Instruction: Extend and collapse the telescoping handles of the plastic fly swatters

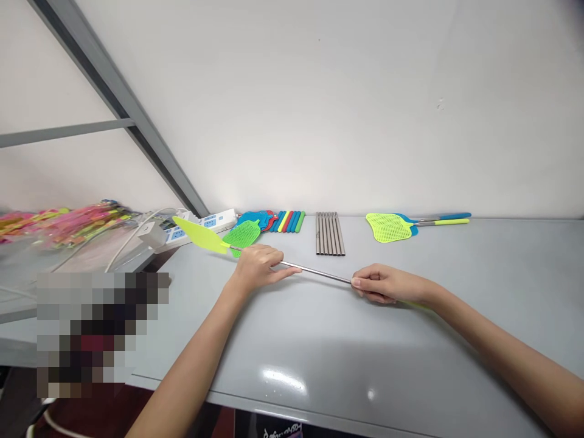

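Yellow-green swatter [201,236] sat mid-frame, left of centre, over the table [328,347]. Shaft [322,274] sloped down rightward, head at left. Left hand [260,266] was nearer the head, grip closed round the shaft, thumb pointing right along it. Right hand [385,284] pinched farther down, palm side partly hidden, forearm from lower right.

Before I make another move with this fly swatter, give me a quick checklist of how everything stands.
1. Left hand on the metal rod: ok, nearer the head.
2. Right hand on the rod: ok, farther from the head.
3. Yellow-green head at the rod's end: ok.
4. Rod's other end fully seated in a grip: cannot tell, right hand covers it.
5. Loose metal tubes side by side: ok.
6. Two swatters at right lying apart: not ok, heads overlap.
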{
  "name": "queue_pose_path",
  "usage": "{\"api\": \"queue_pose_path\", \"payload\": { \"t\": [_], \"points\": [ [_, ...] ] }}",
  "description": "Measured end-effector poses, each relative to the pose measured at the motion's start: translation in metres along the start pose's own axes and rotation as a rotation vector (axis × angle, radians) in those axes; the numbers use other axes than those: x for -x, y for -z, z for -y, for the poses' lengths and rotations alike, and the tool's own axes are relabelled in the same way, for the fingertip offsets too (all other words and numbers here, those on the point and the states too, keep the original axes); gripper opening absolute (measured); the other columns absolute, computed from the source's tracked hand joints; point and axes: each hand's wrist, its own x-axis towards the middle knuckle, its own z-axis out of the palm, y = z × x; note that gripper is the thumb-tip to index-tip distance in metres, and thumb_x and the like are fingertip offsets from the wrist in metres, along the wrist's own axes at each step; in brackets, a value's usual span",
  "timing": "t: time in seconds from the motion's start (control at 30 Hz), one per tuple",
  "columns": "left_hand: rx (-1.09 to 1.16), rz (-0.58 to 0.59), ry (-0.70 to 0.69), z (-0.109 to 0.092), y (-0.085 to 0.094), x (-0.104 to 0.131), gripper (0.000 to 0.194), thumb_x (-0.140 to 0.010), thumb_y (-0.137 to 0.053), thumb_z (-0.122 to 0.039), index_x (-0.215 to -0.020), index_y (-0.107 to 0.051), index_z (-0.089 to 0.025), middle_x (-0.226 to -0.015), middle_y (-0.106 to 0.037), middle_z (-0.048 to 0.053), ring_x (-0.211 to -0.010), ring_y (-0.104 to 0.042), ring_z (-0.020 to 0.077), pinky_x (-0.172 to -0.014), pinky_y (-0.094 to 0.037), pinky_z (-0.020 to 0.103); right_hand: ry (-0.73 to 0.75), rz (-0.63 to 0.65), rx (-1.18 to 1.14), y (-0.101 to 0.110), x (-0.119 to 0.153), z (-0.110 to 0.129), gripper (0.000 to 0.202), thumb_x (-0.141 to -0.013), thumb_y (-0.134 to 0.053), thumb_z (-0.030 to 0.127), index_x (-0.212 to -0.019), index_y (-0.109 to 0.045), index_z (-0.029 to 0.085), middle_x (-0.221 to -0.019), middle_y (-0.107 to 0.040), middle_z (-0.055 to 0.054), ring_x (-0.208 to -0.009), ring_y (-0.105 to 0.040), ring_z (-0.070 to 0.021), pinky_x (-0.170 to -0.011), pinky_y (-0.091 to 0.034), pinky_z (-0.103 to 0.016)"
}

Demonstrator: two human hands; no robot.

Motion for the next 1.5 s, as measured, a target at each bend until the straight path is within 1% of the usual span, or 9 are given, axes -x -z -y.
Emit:
{"api": "queue_pose_path", "payload": {
  "t": [0.17, 0.47, 0.63, 0.77, 1.0, 1.5],
  "points": [
    [0.013, 0.0, -0.011, 0.001, 0.0, 0.0, 0.049, -0.071, -0.051, -0.052, -0.041, -0.034, -0.017, -0.038, -0.03, -0.005, -0.039, -0.029, 0.008, -0.044, -0.02, 0.024, -0.006, -0.015, 0.0, -0.001, 0.003, -0.001, 0.039, -0.079, -0.038, 0.052, -0.064, -0.04, 0.016, -0.05, -0.032, 0.006, -0.04, -0.024, -0.0051, -0.039, -0.021, -0.019],
    [0.004, 0.006, -0.021, 0.003, -0.001, 0.001, 0.049, -0.071, -0.052, -0.051, -0.042, -0.034, -0.016, -0.037, -0.031, -0.004, -0.039, -0.029, 0.0081, -0.044, -0.019, 0.024, -0.008, -0.017, 0.016, 0.002, 0.006, -0.003, 0.036, -0.082, -0.038, 0.048, -0.064, -0.041, 0.016, -0.049, -0.033, 0.006, -0.04, -0.025, -0.0048, -0.039, -0.021, -0.019],
    [-0.011, 0.005, -0.029, 0.002, -0.001, 0.0, 0.049, -0.072, -0.052, -0.05, -0.041, -0.034, -0.016, -0.037, -0.031, -0.004, -0.039, -0.029, 0.0082, -0.043, -0.018, 0.024, -0.003, -0.011, 0.011, 0.005, 0.007, -0.004, 0.035, -0.081, -0.038, 0.048, -0.067, -0.043, 0.016, -0.047, -0.032, 0.007, -0.04, -0.024, -0.0052, -0.038, -0.02, -0.019],
    [-0.007, 0.018, -0.029, 0.002, -0.001, 0.0, 0.049, -0.072, -0.052, -0.049, -0.041, -0.034, -0.016, -0.037, -0.032, -0.004, -0.039, -0.03, 0.0082, -0.043, -0.018, 0.024, 0.0, -0.003, 0.011, 0.005, 0.008, -0.002, 0.035, -0.082, -0.038, 0.047, -0.067, -0.042, 0.016, -0.045, -0.03, 0.007, -0.04, -0.023, -0.0055, -0.038, -0.019, -0.019],
    [0.001, -0.004, -0.038, 0.004, -0.003, 0.001, 0.05, -0.071, -0.053, -0.05, -0.041, -0.033, -0.016, -0.037, -0.03, -0.005, -0.038, -0.028, 0.0076, -0.043, -0.018, 0.023, -0.004, -0.009, 0.027, 0.006, 0.009, -0.005, 0.036, -0.082, -0.038, 0.048, -0.064, -0.04, 0.016, -0.046, -0.032, 0.006, -0.04, -0.023, -0.0053, -0.039, -0.019, -0.02],
    [-0.006, 0.024, -0.012, 0.007, -0.002, 0.003, 0.049, -0.072, -0.052, -0.048, -0.042, -0.032, -0.016, -0.038, -0.032, -0.004, -0.039, -0.03, 0.0079, -0.043, -0.018, 0.024, -0.012, -0.013, 0.041, 0.006, 0.011, -0.004, 0.036, -0.082, -0.037, 0.047, -0.063, -0.041, 0.016, -0.048, -0.033, 0.006, -0.041, -0.024, -0.0055, -0.04, -0.02, -0.02]
  ]
}}
